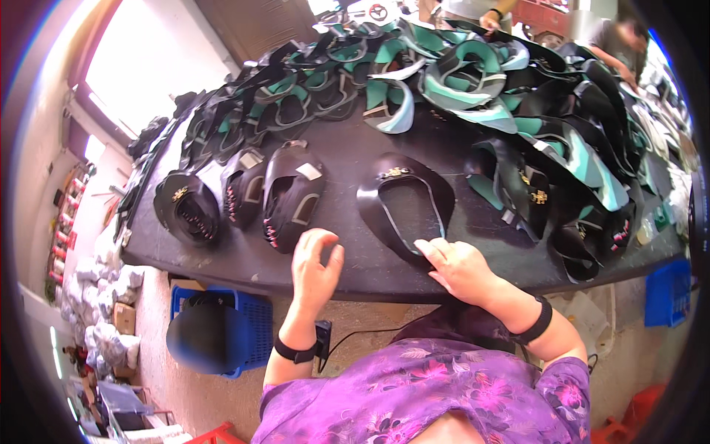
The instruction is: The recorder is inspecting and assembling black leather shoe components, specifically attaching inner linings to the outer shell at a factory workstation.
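A black shoe upper [435, 183] with a gold ornament lies on the dark table [347, 275] in front of me, its oval opening spread wide. My right hand [464, 272] pinches its near edge between thumb and fingers. To the left, my left hand [314, 272] is held above the table's front edge, thumb and fingers apart and nothing between them. Just beyond its fingertips lies a dark upper [288, 196] with a white label and pink stitching. A similar dark upper [240, 192] and a black upper [177, 211] with a gold ornament sit further left.
A big pile of black uppers with green linings [466, 89] covers the far table. More gold-ornamented uppers [503, 185] lie at right. Below the table are a blue basket [255, 325] and a blue crate [665, 292]. Two people work across the table.
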`<action>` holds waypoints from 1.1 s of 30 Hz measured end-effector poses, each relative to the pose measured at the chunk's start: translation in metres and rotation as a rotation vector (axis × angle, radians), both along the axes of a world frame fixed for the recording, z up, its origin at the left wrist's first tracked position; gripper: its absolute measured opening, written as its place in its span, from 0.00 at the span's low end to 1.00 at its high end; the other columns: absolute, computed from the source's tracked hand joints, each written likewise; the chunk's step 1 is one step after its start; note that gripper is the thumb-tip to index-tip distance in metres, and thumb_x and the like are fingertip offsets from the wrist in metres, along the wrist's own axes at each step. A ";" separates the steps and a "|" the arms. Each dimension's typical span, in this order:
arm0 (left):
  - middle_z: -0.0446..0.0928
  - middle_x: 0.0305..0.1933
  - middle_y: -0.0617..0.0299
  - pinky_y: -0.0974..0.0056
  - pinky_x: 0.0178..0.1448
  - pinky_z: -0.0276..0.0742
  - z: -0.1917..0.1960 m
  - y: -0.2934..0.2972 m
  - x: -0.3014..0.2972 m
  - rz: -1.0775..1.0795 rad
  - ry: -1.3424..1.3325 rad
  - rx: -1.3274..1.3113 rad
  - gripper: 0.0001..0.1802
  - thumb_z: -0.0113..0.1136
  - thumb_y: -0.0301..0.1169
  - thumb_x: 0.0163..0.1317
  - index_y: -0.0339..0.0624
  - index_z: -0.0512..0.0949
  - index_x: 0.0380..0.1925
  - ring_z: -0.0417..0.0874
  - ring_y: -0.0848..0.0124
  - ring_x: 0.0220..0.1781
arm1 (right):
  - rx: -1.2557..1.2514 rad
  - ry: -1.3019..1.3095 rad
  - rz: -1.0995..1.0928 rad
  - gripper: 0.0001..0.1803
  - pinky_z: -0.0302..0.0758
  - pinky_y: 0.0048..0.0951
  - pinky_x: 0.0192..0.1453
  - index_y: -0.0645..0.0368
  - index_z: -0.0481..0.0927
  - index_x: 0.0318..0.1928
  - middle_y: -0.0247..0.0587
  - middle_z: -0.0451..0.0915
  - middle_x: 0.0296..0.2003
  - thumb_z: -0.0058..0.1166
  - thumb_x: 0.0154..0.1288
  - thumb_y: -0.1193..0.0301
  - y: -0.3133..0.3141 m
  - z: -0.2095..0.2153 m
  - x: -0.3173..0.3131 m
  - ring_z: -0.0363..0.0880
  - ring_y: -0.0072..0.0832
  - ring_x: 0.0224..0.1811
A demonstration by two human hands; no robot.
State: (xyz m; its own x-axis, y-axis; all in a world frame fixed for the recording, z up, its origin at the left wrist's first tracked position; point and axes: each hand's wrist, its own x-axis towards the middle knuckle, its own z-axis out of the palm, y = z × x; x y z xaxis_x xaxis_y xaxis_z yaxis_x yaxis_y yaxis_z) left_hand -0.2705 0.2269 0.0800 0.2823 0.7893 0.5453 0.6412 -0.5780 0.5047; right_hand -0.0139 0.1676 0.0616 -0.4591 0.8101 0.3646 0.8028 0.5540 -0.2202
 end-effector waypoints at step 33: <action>0.74 0.42 0.61 0.54 0.63 0.53 0.008 -0.015 0.075 -0.403 0.142 0.054 0.10 0.61 0.28 0.45 0.43 0.77 0.30 0.73 0.64 0.48 | 0.055 -0.050 -0.908 0.14 0.70 0.31 0.38 0.65 0.77 0.32 0.40 0.75 0.26 0.62 0.41 0.73 -0.131 0.006 0.210 0.74 0.34 0.30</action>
